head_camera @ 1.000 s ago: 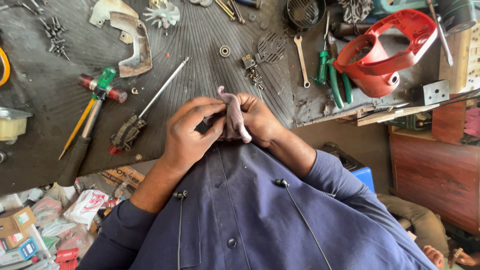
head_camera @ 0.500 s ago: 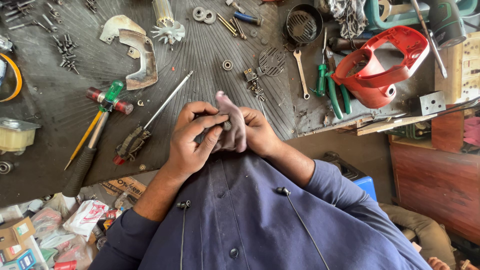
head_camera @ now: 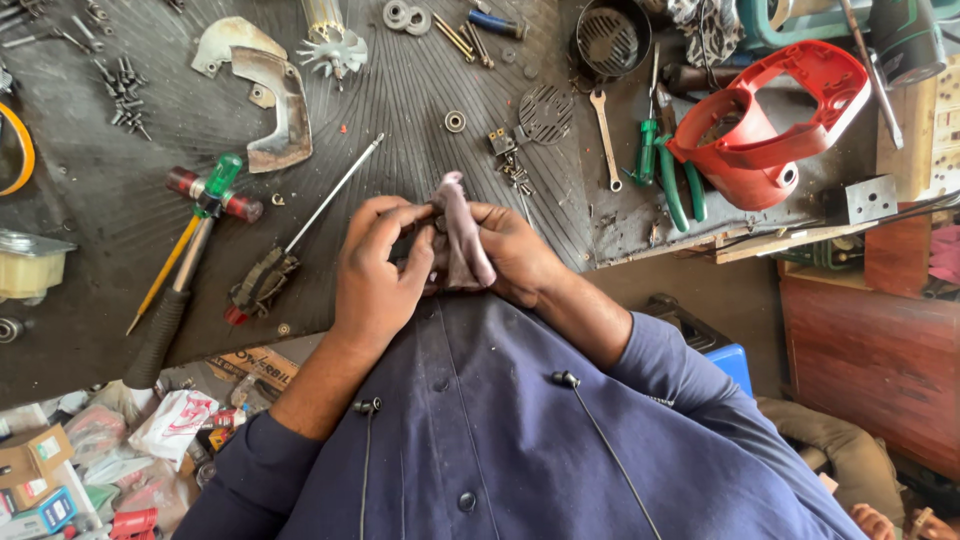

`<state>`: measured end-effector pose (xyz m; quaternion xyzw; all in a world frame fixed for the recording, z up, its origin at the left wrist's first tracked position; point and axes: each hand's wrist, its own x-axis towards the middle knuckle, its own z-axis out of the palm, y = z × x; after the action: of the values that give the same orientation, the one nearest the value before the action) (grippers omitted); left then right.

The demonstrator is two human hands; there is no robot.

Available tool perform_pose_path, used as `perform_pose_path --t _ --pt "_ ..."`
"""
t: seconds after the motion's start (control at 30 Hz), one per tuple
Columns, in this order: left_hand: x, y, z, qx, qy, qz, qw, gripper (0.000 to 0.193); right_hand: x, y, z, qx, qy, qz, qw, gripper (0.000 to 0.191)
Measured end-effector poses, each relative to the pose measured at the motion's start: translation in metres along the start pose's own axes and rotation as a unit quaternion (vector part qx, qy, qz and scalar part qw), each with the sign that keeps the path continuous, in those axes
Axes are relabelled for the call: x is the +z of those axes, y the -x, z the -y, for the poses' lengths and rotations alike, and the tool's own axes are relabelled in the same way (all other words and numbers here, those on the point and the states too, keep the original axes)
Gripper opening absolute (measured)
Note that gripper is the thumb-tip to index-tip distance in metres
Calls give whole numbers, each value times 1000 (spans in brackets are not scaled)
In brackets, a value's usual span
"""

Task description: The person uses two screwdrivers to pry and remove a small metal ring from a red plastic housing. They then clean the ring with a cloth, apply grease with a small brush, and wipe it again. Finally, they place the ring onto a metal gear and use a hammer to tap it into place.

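We look down at two hands meeting just above the near edge of a dark ribbed rubber mat [head_camera: 420, 110] that covers the desk [head_camera: 90, 330]. The left hand [head_camera: 375, 280] and right hand [head_camera: 510, 250] hold a pale pinkish cloth [head_camera: 462, 235] between them; the fingers [head_camera: 405, 225] of both hands are curled and pressed together, pinching the cloth around something small and dark that we cannot make out. The cloth is soft, crumpled and limp, with one end sticking up past the knuckles.

Open room is scarce. Just left of the hands lie a long thin metal rod [head_camera: 335, 195] and a hammer [head_camera: 190, 250] with a yellow shaft and a green and red head. Farther off on the mat we see a curved metal guard [head_camera: 275, 110], a white fan wheel [head_camera: 335, 55], a small bearing ring [head_camera: 455, 121] and a round mesh disc [head_camera: 545, 112]. To the right are a spanner [head_camera: 603, 135], green-handled pliers [head_camera: 665, 165] and a glossy red plastic housing [head_camera: 770, 120].

The frame cuts off the tools along the top. The blue shirt [head_camera: 500, 440] hides the person's lap and the space under the desk edge.
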<state>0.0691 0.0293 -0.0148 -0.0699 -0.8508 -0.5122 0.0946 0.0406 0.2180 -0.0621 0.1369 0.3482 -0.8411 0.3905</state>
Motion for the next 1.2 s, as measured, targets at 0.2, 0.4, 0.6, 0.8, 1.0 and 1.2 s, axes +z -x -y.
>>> perform_pose_path --t 0.2,0.4,0.6,0.8,1.0,1.2 --pt "-2 -1 -4 45 1 18 999 28 -4 3 -5 -87 157 -6 984 19" --pt "-3 0 -8 86 4 23 996 32 -15 4 -10 -119 129 -4 984 20" --pt "-4 5 -8 54 13 29 998 31 -5 7 -6 -117 52 39 991 12" --pt "-4 6 -7 64 61 19 996 27 12 15 3 -98 103 21 990 14" --pt "-15 5 -14 121 90 -4 989 27 19 14 4 -189 265 2 946 19" --pt "-20 13 -25 128 75 -18 989 38 25 27 10 -304 598 -83 737 28"
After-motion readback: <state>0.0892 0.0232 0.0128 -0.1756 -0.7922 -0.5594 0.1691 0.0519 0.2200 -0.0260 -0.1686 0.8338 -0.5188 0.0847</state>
